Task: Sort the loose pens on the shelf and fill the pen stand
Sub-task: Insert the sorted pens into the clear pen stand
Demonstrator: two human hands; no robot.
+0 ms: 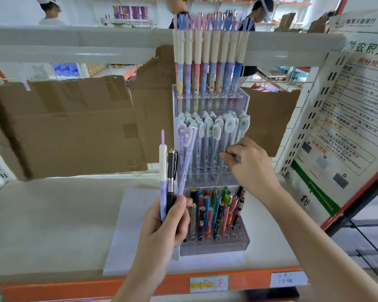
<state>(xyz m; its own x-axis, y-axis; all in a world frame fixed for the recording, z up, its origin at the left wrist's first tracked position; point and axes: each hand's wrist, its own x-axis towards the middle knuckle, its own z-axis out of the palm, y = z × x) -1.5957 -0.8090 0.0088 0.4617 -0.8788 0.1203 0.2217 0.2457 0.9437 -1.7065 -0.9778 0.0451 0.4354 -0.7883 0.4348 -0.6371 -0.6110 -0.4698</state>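
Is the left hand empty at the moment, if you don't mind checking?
No, the left hand grips three pens upright: a purple-and-white pen, a black pen and a lilac unicorn pen.

clear see-through pen stand (244,101), pastel pink-blue-purple pens with cream caps (207,62) up top, black pen (171,171) and lilac unicorn-print pen (187,153), brown cardboard (70,125), orange shelf edge (74,288)

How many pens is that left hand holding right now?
3, all upright in the left hand: a purple pen with a white cap leftmost, a black pen in the middle, a unicorn-topped pen leaning right. More could hide behind the fingers.
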